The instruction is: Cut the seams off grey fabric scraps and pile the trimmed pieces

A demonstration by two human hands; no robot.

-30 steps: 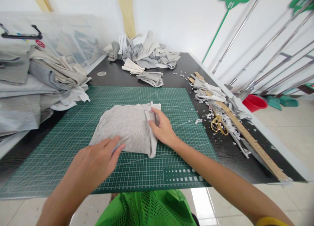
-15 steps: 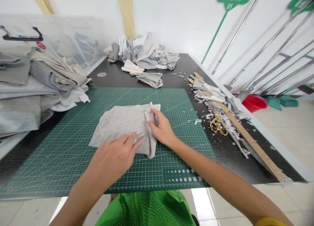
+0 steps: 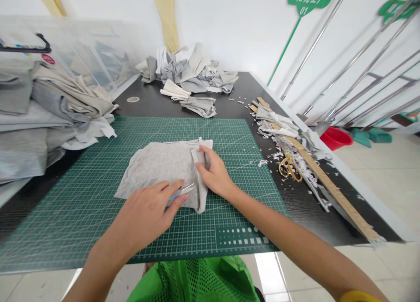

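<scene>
A light grey cloth piece (image 3: pixel 157 162) lies on the green cutting mat (image 3: pixel 229 131), its right edge folded over. Between the thumb and fingers of my left hand (image 3: pixel 147 210) is a small thread snipper (image 3: pixel 182 191) with a light blue body, its metal blades pointing right above the cloth. My right hand (image 3: pixel 215 171) pinches the folded right edge of the cloth, thumb on top.
Grey fabric is heaped at the left (image 3: pixel 55 105), beside a clear plastic box (image 3: pixel 98 53). More scraps (image 3: pixel 197 70) are piled at the back. On the right lie gold scissors (image 3: pixel 290 168), a wooden ruler (image 3: pixel 328 179) and white shreds. A red basin (image 3: pixel 336 138) stands beyond.
The snipper now shows more clearly in my left hand, its blades in plain view, and that hand has shifted slightly left. My right hand keeps its pinch on the cloth. The whole view has shifted slightly.
</scene>
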